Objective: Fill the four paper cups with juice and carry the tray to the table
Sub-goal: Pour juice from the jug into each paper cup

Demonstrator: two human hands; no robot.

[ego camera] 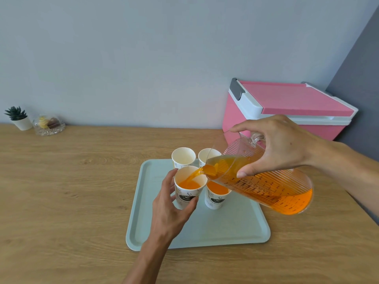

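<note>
Right hand [281, 148] tilting jug [264, 181], juice [189, 184] into left-held cup [189, 186] on tray [225, 228].

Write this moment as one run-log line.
step: pouring juice | right hand: tilts pitcher | left hand: steadies near-left cup | back-left cup: empty

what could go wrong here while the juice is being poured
The jug is tipped steeply, so the stream could overshoot the near-left cup that the left hand steadies. The spout hangs close over the filled cup and could knock it. Any spill would land on the tray.
</note>
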